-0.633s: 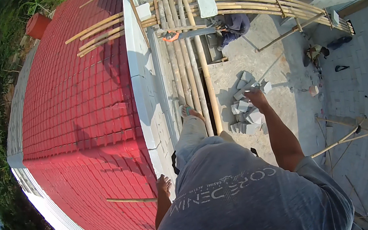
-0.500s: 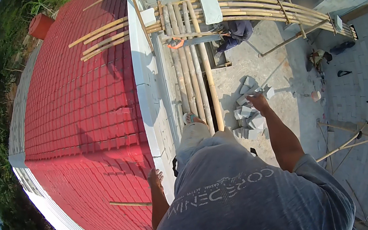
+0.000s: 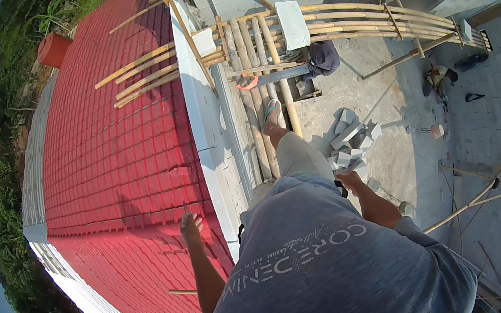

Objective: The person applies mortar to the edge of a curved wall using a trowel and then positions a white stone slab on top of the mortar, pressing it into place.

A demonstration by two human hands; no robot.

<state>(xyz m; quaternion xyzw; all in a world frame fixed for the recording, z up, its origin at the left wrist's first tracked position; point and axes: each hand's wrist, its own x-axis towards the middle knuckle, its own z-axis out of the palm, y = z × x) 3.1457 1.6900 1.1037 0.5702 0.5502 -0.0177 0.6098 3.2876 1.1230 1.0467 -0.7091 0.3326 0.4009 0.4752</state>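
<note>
My left hand [image 3: 191,224] hangs free above the red tiled roof [image 3: 109,133], beyond the block wall's top [image 3: 204,134]; it looks open, fingers loosely apart, with nothing in it. My right hand [image 3: 351,182] is low beside my right hip, next to a small black thing at my waist. Its fingers look loosely extended, and I see nothing in them. My sandalled foot [image 3: 272,114] steps on bamboo poles [image 3: 258,135] laid lengthwise. Ahead, a handsaw [image 3: 280,76] with an orange handle lies across the poles.
Long bamboo poles [image 3: 365,10] cross ahead, bearing a pale block [image 3: 292,24] and a smaller white block [image 3: 204,42]. Below right, broken blocks [image 3: 353,140] are heaped on the concrete floor [image 3: 376,77]. One person [image 3: 322,58] is below the scaffold, another [image 3: 439,78] by the right wall.
I have stepped forward along the poles; the saw and block pile appear nearer. My right hand has drawn back to my hip. My left hand has swung outward over the roof.
</note>
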